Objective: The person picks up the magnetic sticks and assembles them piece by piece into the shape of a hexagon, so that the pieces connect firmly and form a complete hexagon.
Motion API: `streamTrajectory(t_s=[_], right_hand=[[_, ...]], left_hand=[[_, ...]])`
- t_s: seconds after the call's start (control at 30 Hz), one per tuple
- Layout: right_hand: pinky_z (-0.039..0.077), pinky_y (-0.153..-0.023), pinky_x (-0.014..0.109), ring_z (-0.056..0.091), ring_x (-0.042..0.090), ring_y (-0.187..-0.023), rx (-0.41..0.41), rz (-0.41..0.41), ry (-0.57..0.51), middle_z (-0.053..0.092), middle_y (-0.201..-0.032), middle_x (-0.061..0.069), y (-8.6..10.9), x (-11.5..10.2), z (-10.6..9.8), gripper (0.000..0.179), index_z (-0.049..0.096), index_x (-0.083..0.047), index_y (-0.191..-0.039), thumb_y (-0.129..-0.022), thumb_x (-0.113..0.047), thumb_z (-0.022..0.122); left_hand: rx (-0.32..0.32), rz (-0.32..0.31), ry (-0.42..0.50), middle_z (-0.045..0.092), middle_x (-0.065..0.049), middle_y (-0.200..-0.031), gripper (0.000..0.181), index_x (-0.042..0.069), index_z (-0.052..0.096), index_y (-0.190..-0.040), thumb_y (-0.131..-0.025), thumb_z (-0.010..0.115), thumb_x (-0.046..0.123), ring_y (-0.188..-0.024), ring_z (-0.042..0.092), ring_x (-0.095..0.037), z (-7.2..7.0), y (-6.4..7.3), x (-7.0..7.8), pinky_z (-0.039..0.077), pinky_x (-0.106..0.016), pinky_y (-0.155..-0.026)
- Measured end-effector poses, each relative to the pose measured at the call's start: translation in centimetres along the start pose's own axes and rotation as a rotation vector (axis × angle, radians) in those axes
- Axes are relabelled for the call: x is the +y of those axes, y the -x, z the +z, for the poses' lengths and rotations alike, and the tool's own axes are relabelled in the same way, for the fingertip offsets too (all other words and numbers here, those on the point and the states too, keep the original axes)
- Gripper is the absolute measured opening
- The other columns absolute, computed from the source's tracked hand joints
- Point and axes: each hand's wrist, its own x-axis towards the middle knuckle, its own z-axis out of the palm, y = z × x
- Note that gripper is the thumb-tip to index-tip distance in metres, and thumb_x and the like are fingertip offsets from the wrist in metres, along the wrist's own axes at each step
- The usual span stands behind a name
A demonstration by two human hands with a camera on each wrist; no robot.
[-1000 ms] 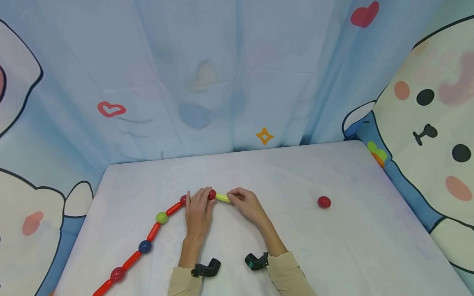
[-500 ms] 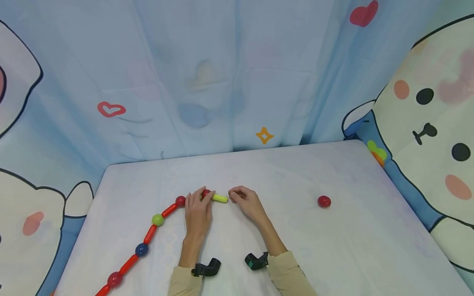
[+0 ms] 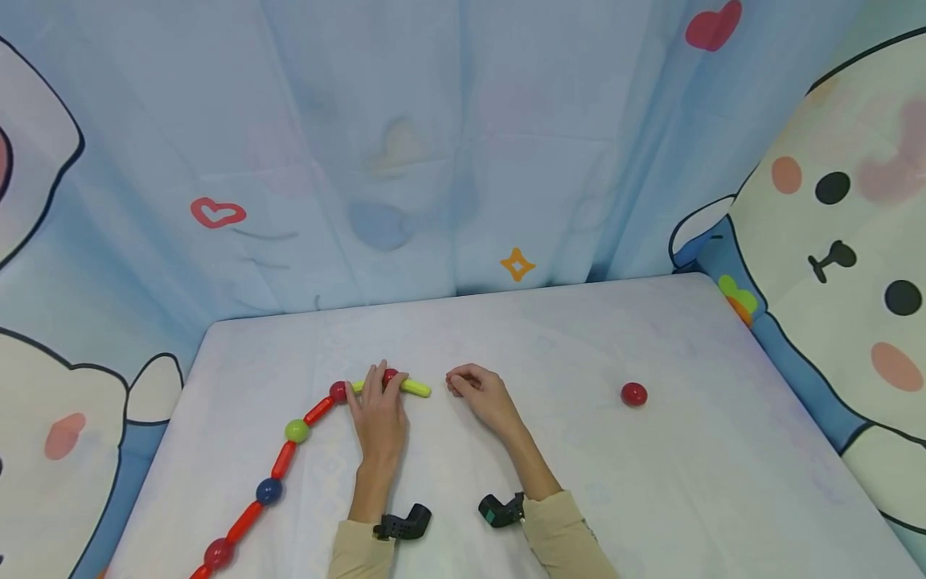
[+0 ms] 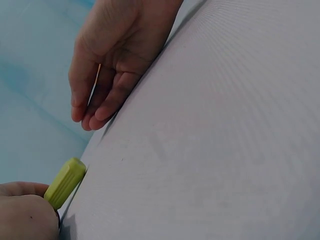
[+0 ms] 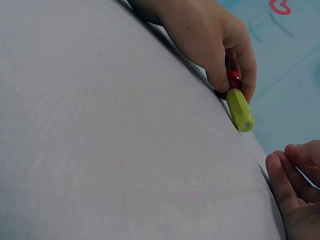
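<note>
Beads run in a line, round ones alternating with long tubes, from the lower left to the middle of the table in the head view. My left hand [image 3: 379, 426] pinches a round red bead [image 5: 233, 78] near the line's right end, thumb on the near side. A ribbed yellow-green tube bead [image 3: 415, 388] sticks out to the right of that grip, and its open hole faces outward in the right wrist view. Another yellow-green tube [image 3: 358, 387] lies partly under the left fingers. Just right of the line's end, my right hand [image 3: 483, 398] hovers with loosely bent fingers, holding nothing.
Further left in the line are a green bead [image 3: 297, 431], a blue bead [image 3: 269, 491] and red tubes [image 3: 244, 522]. A loose red bead [image 3: 634, 395] lies on the right of the white table [image 3: 723, 482]. A blue printed curtain [image 3: 405, 96] hangs behind.
The right hand has let go of the yellow-green tube at the end. My left hand has shifted slightly left, and the whole line of beads has slid left and down with it.
</note>
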Motion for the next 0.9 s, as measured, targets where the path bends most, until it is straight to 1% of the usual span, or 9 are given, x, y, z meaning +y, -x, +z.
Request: streamTrajectory(t_s=[0.23,0.37,0.53,0.63,0.8,0.9], right_hand=[[0.056,-0.076,0.02,0.069,0.013,-0.089,-0.009,0.007,-0.009,0.073,-0.1,0.01,-0.03,0.12,0.01,0.017,0.069,-0.004,-0.104,-0.096,-0.015,0.058],[0.056,-0.077,0.019,0.069,0.015,-0.091,-0.007,0.025,-0.007,0.072,-0.102,0.01,-0.2,0.28,0.03,0.018,0.068,-0.004,-0.105,-0.097,-0.015,0.057],[0.057,-0.078,0.02,0.07,0.016,-0.092,-0.004,0.019,-0.008,0.072,-0.103,0.011,-0.1,0.34,0.08,0.018,0.068,-0.003,-0.106,-0.097,-0.015,0.057],[0.057,-0.078,0.02,0.07,0.016,-0.092,-0.008,0.015,-0.015,0.072,-0.103,0.011,-0.07,0.31,0.08,0.018,0.068,-0.003,-0.106,-0.097,-0.014,0.057],[0.057,-0.078,0.021,0.069,0.015,-0.091,-0.032,0.012,-0.04,0.072,-0.102,0.012,-0.21,0.11,-0.16,0.017,0.067,-0.002,-0.105,-0.097,-0.013,0.057],[0.057,-0.079,0.022,0.069,0.014,-0.092,-0.063,-0.006,-0.026,0.072,-0.104,0.01,-0.22,-0.41,-0.68,0.017,0.068,-0.004,-0.106,-0.097,-0.015,0.057]], left_hand=[[-0.02,-0.02,-0.003,0.051,-0.011,-0.145,0.03,0.018,0.065,-0.118,-0.091,0.064,0.006,-0.141,0.04,-0.031,-0.25,0.04,0.23,0.014,-0.064,-0.117],[-0.02,-0.036,-0.003,0.049,-0.012,-0.146,0.03,0.017,0.065,-0.118,-0.09,0.063,0.004,-0.142,0.038,-0.032,-0.26,0.0,0.13,0.013,-0.064,-0.118],[-0.015,-0.068,-0.013,0.048,-0.011,-0.147,0.031,0.017,0.064,-0.117,-0.09,0.063,0.002,-0.143,0.036,-0.032,-0.28,0.07,-0.05,0.012,-0.065,-0.117],[-0.012,-0.072,-0.017,0.049,-0.012,-0.146,0.031,0.017,0.064,-0.116,-0.089,0.063,0.001,-0.142,0.037,-0.032,-0.34,0.11,-0.07,0.012,-0.065,-0.117],[-0.012,-0.071,-0.009,0.049,-0.012,-0.146,0.03,0.015,0.065,-0.114,-0.089,0.062,0.0,-0.142,0.037,-0.032,-0.4,0.05,-0.03,0.011,-0.065,-0.117],[-0.02,-0.076,-0.006,0.048,-0.011,-0.147,0.03,0.015,0.065,-0.115,-0.089,0.062,-0.001,-0.143,0.036,-0.031,-0.38,-0.02,0.01,0.01,-0.065,-0.118]])
